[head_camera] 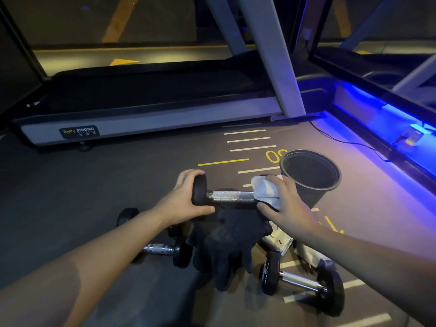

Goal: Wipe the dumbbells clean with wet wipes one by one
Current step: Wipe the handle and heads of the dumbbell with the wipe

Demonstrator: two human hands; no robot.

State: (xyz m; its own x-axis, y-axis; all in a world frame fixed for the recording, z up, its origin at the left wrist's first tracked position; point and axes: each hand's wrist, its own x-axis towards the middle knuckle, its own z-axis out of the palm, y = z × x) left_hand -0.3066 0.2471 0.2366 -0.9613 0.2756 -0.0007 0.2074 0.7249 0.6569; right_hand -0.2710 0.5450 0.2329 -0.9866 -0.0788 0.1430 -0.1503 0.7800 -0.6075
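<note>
I'm mid-wipe: my left hand (186, 199) grips the dumbbell (226, 197) head at nine o'clock, right hand (285, 204) pinches the wipe (265, 191) around its three o'clock end; next, work it along the handle.

Treadmill (146, 119), black bucket (311, 178), gloves (226, 246)

1. One head-worn wide-angle view looked forward and down, close over the hands (186, 201) and dumbbell (226, 197)
2. It faced the floor (70, 185) and treadmill (146, 109) beyond
</note>
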